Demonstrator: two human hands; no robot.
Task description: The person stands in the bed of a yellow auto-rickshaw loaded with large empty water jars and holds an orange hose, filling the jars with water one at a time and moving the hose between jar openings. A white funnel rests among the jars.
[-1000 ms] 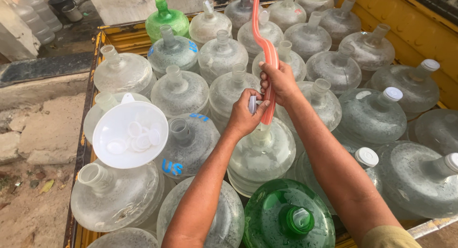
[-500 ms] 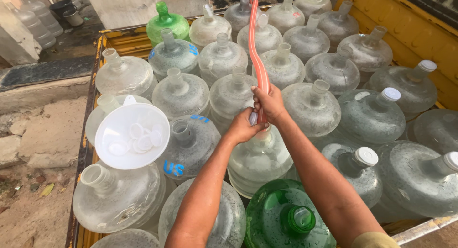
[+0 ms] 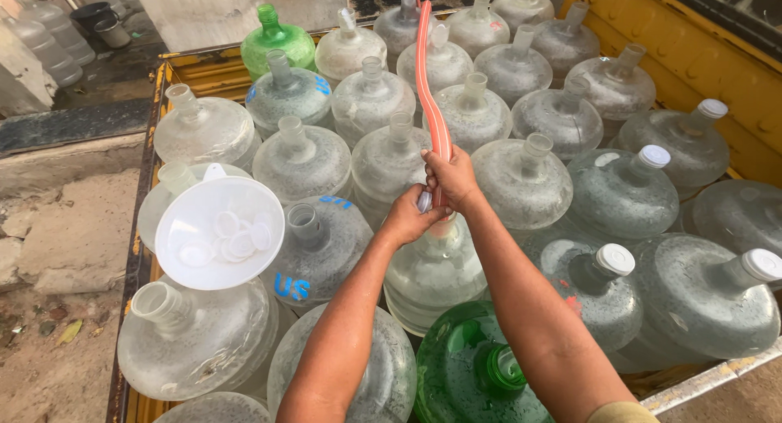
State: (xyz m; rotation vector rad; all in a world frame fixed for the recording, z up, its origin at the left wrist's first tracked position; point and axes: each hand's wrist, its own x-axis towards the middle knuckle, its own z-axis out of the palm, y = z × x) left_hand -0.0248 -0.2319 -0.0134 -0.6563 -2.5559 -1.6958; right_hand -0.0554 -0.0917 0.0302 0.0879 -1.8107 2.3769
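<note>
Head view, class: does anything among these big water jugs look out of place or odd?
Yes. A white funnel sits loose on top of the clear jugs at the left, holding several white caps rather than standing in a neck. Two green jugs also stand out among the clear ones. No spill shows.

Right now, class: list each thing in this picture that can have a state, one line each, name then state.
Orange hose: held by both hands, running up over the jugs.
Left hand: closed at the hose end.
Right hand: closed around the hose.
Jug under the hands: uncapped.
White funnel: resting on jugs, loose caps inside.
Capped jugs: white caps on.
Green jug: neck open.
</note>
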